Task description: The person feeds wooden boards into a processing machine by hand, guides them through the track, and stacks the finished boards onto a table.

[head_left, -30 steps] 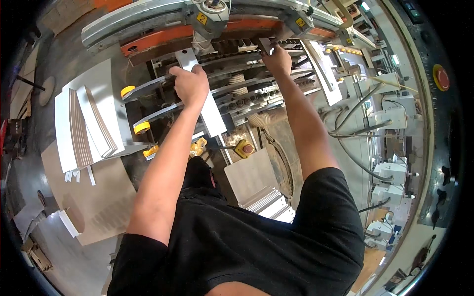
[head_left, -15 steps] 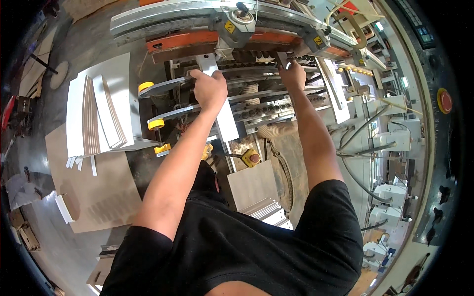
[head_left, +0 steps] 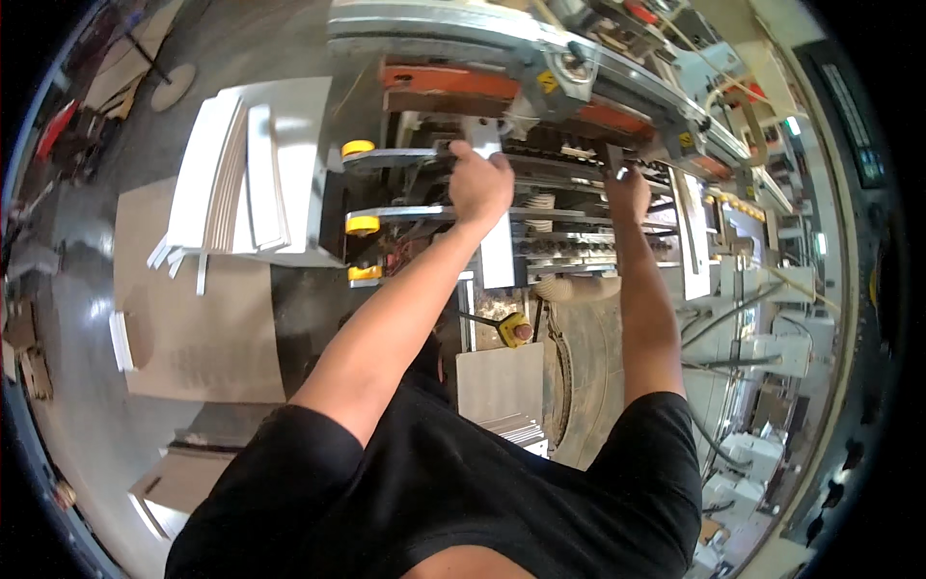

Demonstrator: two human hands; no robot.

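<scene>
My left hand (head_left: 481, 190) is closed over a narrow white board (head_left: 498, 253) that lies across the metal rails (head_left: 410, 154) of a machine. Its thumb and fingers bend over the board near the far end, where a small dark hole shows. Further right, my right hand (head_left: 630, 196) is closed at the near end of a dark, flat piece (head_left: 615, 157) under the machine's beam. The fingers there are partly hidden, and what they grip is unclear. A second narrow white board (head_left: 692, 232) rests across the rails to the right of that hand.
Yellow rollers (head_left: 363, 225) cap the rail ends. At left stands a stack of white panels (head_left: 217, 179) beside a cardboard sheet (head_left: 198, 338). A yellow box with a red button (head_left: 514, 330) sits near my body, above more stacked panels (head_left: 502, 381). The machine's beam (head_left: 453, 43) spans the far side.
The whole view has swung, so the machine and stacks appear further right or tilted. Both hands stay at about the same places on the machine, still closed.
</scene>
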